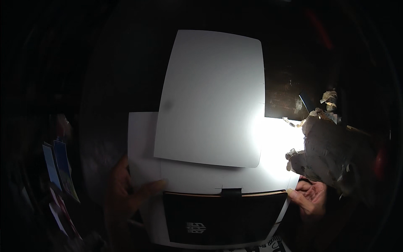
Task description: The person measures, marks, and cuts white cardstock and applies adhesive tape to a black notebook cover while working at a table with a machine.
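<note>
A large white card (145, 126) lies beneath a second, loose white card (210, 92) that sits slightly askew on top. Along the near side is a flat black cover (247, 214) with a pale printed mark, a thin tan edge and a short black tab (231, 192) reaching onto the white. My left hand (132, 189) grips the left side of the lower card, thumb on its face and fingers behind. On the right, my right hand (308, 195) pinches the edge by the cover's corner, its fingers curled; whether the cover is also pinched cannot be made out.
A lumpy, grey, wrapped thing (327, 147) stands at the right beside a glaring patch of light. Several colourful cards (61, 168) lean at the far left. Below the cover shows a sheet with dark lettering (273, 244). The surroundings are very dark.
</note>
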Demonstrator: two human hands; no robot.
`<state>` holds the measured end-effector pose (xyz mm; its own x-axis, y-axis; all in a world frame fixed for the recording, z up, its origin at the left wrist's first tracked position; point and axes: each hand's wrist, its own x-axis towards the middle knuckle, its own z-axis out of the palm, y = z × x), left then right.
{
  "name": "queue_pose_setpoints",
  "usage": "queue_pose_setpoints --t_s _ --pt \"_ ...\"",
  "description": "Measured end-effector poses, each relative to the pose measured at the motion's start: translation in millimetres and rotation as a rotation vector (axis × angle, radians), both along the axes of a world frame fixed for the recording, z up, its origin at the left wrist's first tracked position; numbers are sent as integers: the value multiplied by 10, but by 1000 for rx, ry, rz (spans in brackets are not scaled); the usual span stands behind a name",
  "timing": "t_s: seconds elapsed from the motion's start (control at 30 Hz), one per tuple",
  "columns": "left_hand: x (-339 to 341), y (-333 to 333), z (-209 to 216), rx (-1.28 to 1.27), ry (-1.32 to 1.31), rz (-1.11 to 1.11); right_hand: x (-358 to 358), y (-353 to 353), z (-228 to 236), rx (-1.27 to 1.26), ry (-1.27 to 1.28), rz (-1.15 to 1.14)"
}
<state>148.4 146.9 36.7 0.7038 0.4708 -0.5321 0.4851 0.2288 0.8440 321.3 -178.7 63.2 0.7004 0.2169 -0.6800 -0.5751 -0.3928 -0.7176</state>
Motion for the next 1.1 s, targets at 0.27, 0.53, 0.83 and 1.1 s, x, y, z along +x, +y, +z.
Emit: queue_pose_setpoints --t_s 0.27,0.53,0.83,1.1 --pt "16 -20 13 2 -6 12 2 -41 9 33 -10 -3" --pt "38 -30 23 -1 -11 -16 8 -50 27 63 36 -5" --pt "29 -34 19 2 -28 -2 2 -20 50 85 58 -30" --pt "43 -10 54 -8 -6 -14 -2 -58 19 56 25 -28"
